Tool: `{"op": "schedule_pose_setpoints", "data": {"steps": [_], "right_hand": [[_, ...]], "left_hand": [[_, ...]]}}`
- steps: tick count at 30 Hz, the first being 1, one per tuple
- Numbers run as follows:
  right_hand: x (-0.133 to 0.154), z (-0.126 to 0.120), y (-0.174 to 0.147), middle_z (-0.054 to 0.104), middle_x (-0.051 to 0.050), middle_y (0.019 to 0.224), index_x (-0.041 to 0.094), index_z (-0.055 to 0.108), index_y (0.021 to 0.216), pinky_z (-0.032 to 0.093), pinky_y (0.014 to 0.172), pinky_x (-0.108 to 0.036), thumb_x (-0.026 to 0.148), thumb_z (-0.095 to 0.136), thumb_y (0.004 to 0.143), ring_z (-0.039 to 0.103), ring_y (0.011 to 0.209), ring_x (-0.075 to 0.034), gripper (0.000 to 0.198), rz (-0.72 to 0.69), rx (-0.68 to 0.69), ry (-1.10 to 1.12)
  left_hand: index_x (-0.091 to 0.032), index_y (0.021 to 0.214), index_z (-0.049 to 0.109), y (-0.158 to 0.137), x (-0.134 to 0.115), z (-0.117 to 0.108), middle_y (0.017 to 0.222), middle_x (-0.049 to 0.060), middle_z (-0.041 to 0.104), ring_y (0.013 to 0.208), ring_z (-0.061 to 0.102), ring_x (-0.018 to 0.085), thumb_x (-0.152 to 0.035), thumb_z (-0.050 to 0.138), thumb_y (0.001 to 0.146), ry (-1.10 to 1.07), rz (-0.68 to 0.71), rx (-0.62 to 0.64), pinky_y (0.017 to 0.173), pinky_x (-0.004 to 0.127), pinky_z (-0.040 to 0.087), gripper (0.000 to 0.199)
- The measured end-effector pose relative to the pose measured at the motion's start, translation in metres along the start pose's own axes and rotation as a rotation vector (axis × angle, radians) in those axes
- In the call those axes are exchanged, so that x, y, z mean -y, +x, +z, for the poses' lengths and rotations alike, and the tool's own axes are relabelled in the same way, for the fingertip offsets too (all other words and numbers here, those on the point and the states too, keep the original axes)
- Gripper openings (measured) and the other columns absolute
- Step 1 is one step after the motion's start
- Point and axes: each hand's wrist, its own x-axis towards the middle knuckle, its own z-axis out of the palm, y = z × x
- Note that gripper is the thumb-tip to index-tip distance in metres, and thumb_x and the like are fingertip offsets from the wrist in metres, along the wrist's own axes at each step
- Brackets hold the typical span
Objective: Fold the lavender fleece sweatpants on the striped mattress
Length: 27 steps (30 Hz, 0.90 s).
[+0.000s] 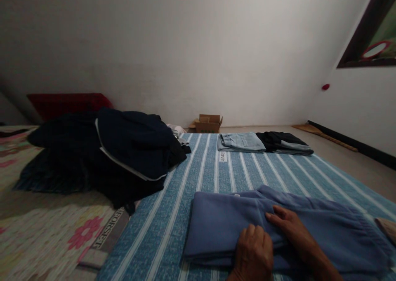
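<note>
Folded blue trousers (222, 219) lie on the bed in front of me, with a gathered, elastic-looking edge at their right end and a small white tag on the upper edge. My left hand (255, 248) is on the near part of the trousers, its fingers curled into the cloth and its thumb hidden. Just to the right, my right hand (289, 229) rests on top of the same trousers, thumb and forefinger slightly apart, the other fingers partly hidden.
A striped blue sheet (173, 227) covers the bed. Dark clothes (133, 141) are heaped at left on a floral cover (46, 227). Folded light jeans (243, 141) and black garments (281, 142) lie at the far edge. Behind stands a cardboard box (208, 126). A beige item (386, 228) lies far right.
</note>
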Motion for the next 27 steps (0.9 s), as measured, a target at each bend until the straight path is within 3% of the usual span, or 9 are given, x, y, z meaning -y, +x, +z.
{"op": "schedule_pose_setpoints", "data": {"steps": [9, 18, 27], "right_hand": [[0.0013, 0.0007, 0.0011, 0.066, -0.003, 0.076, 0.02, 0.067, 0.077, 0.045, 0.073, -0.037, 0.045, 0.065, 0.069, 0.06, 0.079, -0.027, 0.027, -0.034, 0.026, -0.003], [0.004, 0.0038, -0.0003, 0.064, 0.0, 0.067, 0.022, 0.065, 0.07, 0.045, 0.068, -0.034, 0.044, 0.067, 0.067, 0.059, 0.072, -0.025, 0.022, -0.029, -0.013, 0.023], [-0.0034, 0.0018, 0.0027, 0.066, -0.003, 0.078, 0.02, 0.068, 0.082, 0.045, 0.076, -0.038, 0.049, 0.064, 0.069, 0.058, 0.079, -0.026, 0.033, -0.052, 0.039, -0.005]], "left_hand": [[-0.019, 0.073, 0.045, -0.0005, 0.0006, 0.0044, 0.068, 0.0, 0.047, 0.062, 0.042, 0.016, -0.017, 0.055, 0.079, 0.046, 0.002, -0.031, 0.056, 0.031, 0.025, 0.012], [-0.019, 0.068, 0.044, 0.0038, -0.0006, 0.0057, 0.064, 0.0, 0.046, 0.059, 0.042, 0.016, -0.012, 0.052, 0.079, 0.018, -0.014, -0.154, 0.055, 0.031, 0.024, 0.015], [-0.019, 0.065, 0.042, 0.004, 0.0016, 0.0094, 0.06, 0.0, 0.044, 0.055, 0.042, 0.015, -0.008, 0.049, 0.078, 0.038, -0.001, -0.218, 0.053, 0.031, 0.023, 0.018]]}}
